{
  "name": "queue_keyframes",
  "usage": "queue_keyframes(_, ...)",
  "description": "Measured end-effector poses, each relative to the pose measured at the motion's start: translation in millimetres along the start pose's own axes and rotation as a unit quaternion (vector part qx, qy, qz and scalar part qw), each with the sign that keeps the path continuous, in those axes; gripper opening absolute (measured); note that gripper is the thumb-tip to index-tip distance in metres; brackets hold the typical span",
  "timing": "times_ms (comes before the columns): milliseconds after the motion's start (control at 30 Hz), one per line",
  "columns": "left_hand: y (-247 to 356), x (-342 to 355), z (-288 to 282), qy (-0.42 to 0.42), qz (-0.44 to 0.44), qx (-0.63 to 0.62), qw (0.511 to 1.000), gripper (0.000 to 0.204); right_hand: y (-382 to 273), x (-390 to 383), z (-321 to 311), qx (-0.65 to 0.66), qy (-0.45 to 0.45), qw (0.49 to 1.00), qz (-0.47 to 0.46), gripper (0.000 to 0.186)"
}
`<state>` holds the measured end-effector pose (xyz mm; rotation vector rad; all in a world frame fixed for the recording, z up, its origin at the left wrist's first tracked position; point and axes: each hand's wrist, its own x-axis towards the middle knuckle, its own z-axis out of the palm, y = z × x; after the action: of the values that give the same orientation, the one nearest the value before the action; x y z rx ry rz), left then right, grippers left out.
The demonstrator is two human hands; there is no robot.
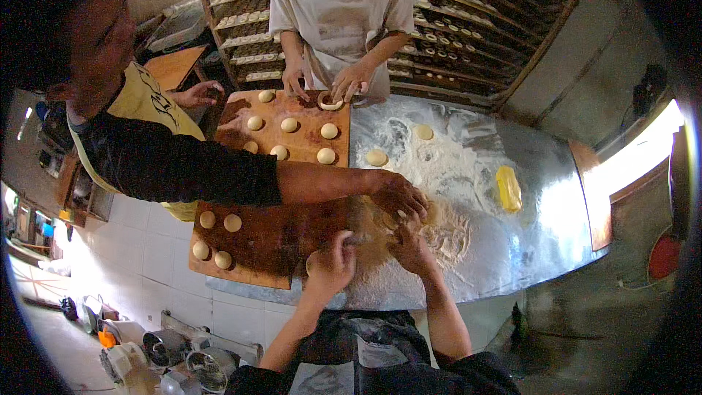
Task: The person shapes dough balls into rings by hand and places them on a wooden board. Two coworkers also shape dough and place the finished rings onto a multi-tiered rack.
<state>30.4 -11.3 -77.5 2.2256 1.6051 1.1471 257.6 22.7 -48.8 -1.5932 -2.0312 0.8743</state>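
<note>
My left hand [333, 263] hovers over the near edge of the brown wooden board, its fingers raised and somewhat blurred, with no object visible between them. A pale round edge, probably dough, shows beside its palm. My right hand [413, 251] is at the floury part of the metal table, its fingertips close to a co-worker's hand [398, 196] that reaches across from the left. A piece of dough [390, 219] lies partly hidden beneath that hand and my fingers. Whether I grip it cannot be told.
Round dough balls [329, 131] sit on two wooden boards [252, 249]. More dough [376, 157] and a yellow packet [509, 189] lie on the metal table [541, 241]. Opposite, another person shapes a dough ring [330, 102] before racks of shaped dough [453, 0].
</note>
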Motion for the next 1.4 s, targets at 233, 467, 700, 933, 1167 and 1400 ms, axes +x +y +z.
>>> queue_keyframes(233, 72.0, 32.8, 41.6, -0.162, -0.159, -0.283, 0.932, 0.032, 35.1, -30.2, -36.5, 0.355, -0.009, 0.935, 0.01, 0.055)
queue_keyframes(467, 160.4, 60.6, 18.7, -0.24, -0.251, -0.256, 0.902, 0.038, 50.4, -58.7, -90.2, 0.377, -0.052, 0.922, 0.068, 0.073)
queue_keyframes(700, 194.1, 54.2, 71.2, -0.04, -0.144, -0.064, 0.987, 0.03, 52.7, -40.9, -93.9, 0.159, 0.134, 0.978, -0.003, 0.07)
queue_keyframes(933, 198.7, 40.4, 112.0, 0.088, -0.16, -0.281, 0.942, 0.04, 91.6, -60.1, -108.3, 0.675, -0.128, 0.726, 0.026, 0.058)
queue_keyframes(1167, 207.7, 24.3, 112.0, 0.074, -0.139, -0.289, 0.944, 0.028, 81.4, -63.2, -100.4, 0.378, -0.109, 0.905, -0.164, 0.044)
queue_keyframes(1400, 202.7, 18.5, 83.0, 0.039, -0.269, -0.235, 0.933, 0.018, 49.2, -67.0, -81.7, 0.529, -0.151, 0.835, 0.005, 0.053)
